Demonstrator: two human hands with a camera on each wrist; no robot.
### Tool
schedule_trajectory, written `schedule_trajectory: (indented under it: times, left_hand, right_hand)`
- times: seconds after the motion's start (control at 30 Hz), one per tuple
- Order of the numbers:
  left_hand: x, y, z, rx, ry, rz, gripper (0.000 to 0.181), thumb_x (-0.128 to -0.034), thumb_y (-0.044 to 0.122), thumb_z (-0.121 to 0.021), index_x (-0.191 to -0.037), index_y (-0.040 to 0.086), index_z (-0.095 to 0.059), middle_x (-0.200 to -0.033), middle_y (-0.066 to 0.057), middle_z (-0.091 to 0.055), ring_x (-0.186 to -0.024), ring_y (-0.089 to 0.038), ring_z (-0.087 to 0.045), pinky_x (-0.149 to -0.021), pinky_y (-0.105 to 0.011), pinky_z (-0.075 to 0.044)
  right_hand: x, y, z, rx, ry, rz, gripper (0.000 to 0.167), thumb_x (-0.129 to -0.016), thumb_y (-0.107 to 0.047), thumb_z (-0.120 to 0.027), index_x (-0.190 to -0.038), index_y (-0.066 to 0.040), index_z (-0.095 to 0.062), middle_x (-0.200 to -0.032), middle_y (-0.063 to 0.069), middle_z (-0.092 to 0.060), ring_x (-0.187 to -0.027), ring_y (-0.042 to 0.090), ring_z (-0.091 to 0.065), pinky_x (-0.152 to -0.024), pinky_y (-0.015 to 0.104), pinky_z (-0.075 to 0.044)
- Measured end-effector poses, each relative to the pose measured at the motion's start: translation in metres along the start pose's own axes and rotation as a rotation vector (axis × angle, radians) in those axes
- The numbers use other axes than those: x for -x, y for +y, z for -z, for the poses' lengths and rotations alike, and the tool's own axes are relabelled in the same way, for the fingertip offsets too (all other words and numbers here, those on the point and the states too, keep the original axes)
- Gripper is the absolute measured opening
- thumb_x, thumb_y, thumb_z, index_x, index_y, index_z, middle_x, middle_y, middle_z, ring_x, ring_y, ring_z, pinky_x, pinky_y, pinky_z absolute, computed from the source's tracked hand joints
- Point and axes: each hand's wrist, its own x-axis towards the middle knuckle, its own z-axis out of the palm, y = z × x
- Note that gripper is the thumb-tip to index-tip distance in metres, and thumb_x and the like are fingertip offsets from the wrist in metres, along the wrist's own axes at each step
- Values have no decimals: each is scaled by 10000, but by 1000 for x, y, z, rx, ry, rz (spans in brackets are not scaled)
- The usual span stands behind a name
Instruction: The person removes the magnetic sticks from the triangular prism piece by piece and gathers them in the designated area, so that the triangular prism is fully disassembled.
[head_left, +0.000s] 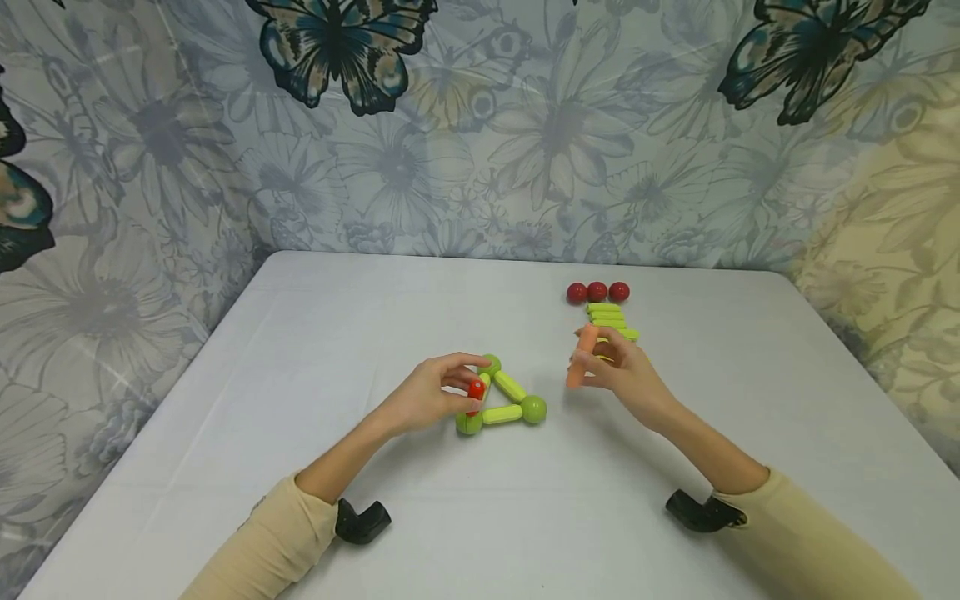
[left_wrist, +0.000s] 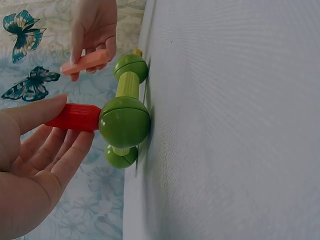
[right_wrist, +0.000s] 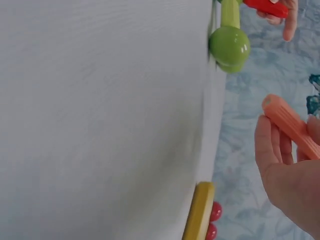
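A triangle of three green balls (head_left: 534, 409) joined by yellow-green rods (head_left: 502, 414) lies flat on the white table. My left hand (head_left: 427, 393) pinches a short red rod (left_wrist: 77, 117) between thumb and fingers. That rod stands upright on the triangle's near-left ball (left_wrist: 124, 124), its lower end meeting the ball. Off to the right, my right hand (head_left: 628, 379) holds an orange rod (head_left: 582, 357) above the table, tilted and apart from the triangle. In the right wrist view the orange rod (right_wrist: 292, 122) lies between thumb and fingers.
Beyond the right hand, several yellow-green rods (head_left: 606, 315) lie in a stack of rows, partly hidden by that hand. Three red balls (head_left: 597, 292) sit in a line behind them. A yellow rod (right_wrist: 199, 212) shows low in the right wrist view. Patterned cloth (head_left: 450, 167) hangs behind the table.
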Motion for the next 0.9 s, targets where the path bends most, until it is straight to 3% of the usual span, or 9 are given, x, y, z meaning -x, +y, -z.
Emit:
schedule_trajectory:
  times: [0.2,0.3,0.47,0.63,0.9]
  left_hand:
    - [0,-1,0,5,2,-3,548,-829,-32,-707,-1339,51,-525,-1090,-143,-655,-1027,-218,-606,-892,-356,-483]
    - [0,-1,0,11,4,0,546,-829,-29,-708,-1338,54,-527,-1091,-143,-655,-1024,-216,-606,-887,-354,-484]
    - [0,-1,-1,12,7,4,548,-828,-33,-706,-1339,54,-527,-1080,-127,-658,-1016,-212,-608,-883,-352,-485]
    - [0,-1,-1,10,6,5,549,-829,-31,-707,-1340,52,-525,-1076,-115,-660,-1020,-214,-608,-886,-351,-485]
    - [0,-1,-1,20,14,25,561,-824,-11,-723,-1343,69,-526,-1051,-68,-665,-1014,-203,-612,-881,-345,-487]
  right_hand:
    - [8,4,12,-90,30,-61,339,-982,-214,-561,-1212,-8,-420,-1090,174,-561,-986,175,-593,-830,349,-538]
    - [12,6,17,-119,39,-87,353,-987,-254,-549,-1168,19,-418,-1002,122,-634,-1024,191,-584,-839,347,-534]
    - [19,10,27,-129,58,-162,453,-990,-227,-545,-1273,62,-341,-1030,61,-641,-961,131,-608,-836,301,-531]
    - [23,14,34,-153,71,-269,470,-977,-205,-567,-1279,55,-319,-1017,7,-621,-917,107,-612,-835,283,-528]
    - [25,21,45,-266,60,-398,536,-972,-177,-576,-1321,105,-284,-1086,57,-609,-966,130,-641,-876,299,-503]
